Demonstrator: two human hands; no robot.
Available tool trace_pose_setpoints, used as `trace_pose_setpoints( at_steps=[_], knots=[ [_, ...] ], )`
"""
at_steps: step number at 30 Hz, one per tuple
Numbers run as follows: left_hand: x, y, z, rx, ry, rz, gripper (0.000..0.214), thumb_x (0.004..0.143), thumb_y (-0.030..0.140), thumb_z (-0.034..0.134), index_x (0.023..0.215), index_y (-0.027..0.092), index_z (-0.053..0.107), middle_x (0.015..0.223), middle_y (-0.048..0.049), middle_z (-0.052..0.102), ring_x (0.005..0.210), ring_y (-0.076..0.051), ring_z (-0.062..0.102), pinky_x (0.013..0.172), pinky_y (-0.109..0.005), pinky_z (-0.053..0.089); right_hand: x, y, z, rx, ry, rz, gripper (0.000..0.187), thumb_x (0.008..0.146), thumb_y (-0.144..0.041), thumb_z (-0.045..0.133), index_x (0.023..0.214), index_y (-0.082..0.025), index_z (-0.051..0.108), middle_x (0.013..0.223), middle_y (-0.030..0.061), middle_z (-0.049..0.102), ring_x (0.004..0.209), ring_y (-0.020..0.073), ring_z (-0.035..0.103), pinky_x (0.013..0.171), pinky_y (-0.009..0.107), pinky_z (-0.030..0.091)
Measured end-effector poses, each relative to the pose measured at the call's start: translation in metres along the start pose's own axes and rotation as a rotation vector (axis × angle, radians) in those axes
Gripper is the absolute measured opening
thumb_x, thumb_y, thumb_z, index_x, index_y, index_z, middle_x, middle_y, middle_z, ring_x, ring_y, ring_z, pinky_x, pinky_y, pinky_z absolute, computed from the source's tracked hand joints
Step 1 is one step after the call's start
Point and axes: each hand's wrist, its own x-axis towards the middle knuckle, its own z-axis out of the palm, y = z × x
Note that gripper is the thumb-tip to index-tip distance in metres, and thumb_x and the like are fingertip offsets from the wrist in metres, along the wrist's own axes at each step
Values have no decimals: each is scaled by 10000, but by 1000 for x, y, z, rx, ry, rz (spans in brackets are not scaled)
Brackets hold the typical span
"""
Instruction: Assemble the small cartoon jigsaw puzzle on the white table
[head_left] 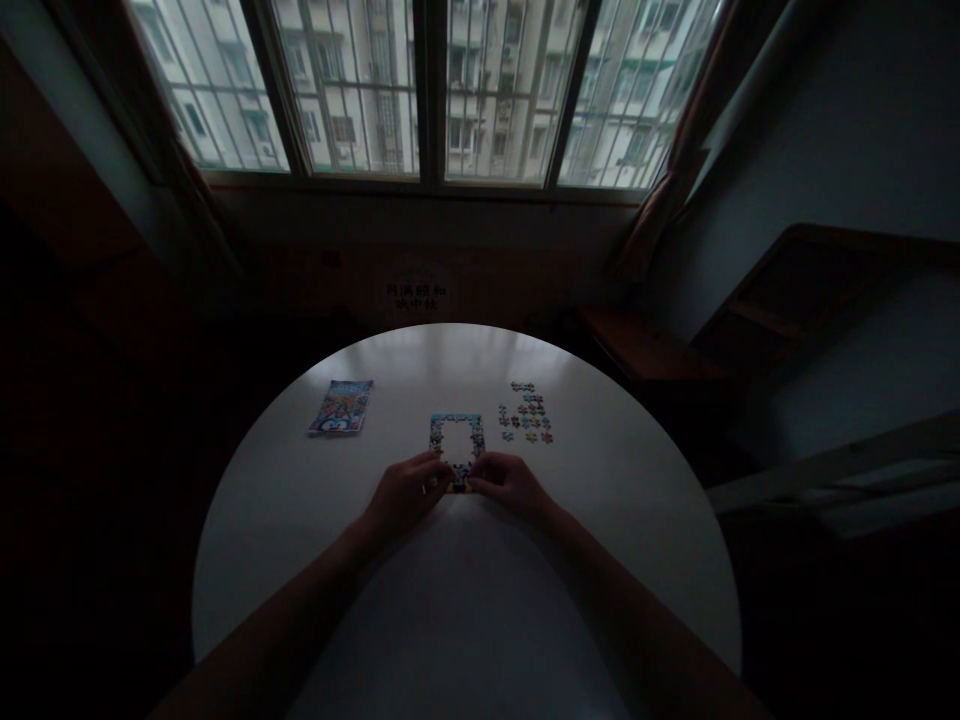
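A jigsaw puzzle lies on the white round table, its joined border pieces framing a white middle. At its lower left corner, my left hand has its thumb and fingers closed on the edge. My right hand pinches the lower right corner in the same way. Between the fingertips shows a dark part of the puzzle's bottom edge. The fingers cover both lower corners, and the dim light hides whether a single loose piece is in either pinch.
Several loose puzzle pieces are spread to the right of the puzzle. A colourful printed packet lies at the left. The round white table has a curved edge, with a barred window beyond it and a wooden bench at the right.
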Motion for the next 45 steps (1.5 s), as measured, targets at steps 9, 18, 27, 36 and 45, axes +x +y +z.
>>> trace_pose_setpoints(
  at_steps=[9,18,27,36,45],
  knots=[
    [-2,0,1,20,5,-9,104,848,171,542,831,179,645,797,2,615,565,-53,541,554,-156,399,0,1,1,11,-2,-12,194,715,-334,672,743,-145,636,640,-5,578,575,99,467,549,222,359],
    [0,1,-1,-10,7,-2,116,849,184,537,835,186,651,773,5,607,570,-60,539,553,-161,410,0,-2,-1,-3,-8,-8,186,725,-330,674,748,-148,643,656,-3,582,596,104,476,572,232,376],
    [-1,0,0,-9,0,-12,116,848,191,539,838,184,654,789,-3,617,584,-66,543,567,-167,415,0,-2,-1,14,1,0,210,721,-359,669,739,-152,631,668,10,601,611,117,506,585,241,396],
    [-1,-1,1,-22,10,-36,93,831,173,558,859,178,647,786,0,623,565,-63,548,548,-164,411,0,-1,0,17,12,-2,235,724,-378,669,748,-147,636,671,7,601,620,114,509,590,235,403],
    [-2,-2,0,-8,10,-23,110,835,165,539,830,183,647,774,5,618,570,-64,548,552,-166,408,1,-2,0,-28,11,-19,200,734,-347,663,756,-149,644,666,9,608,608,112,498,578,238,399]
  ],
)
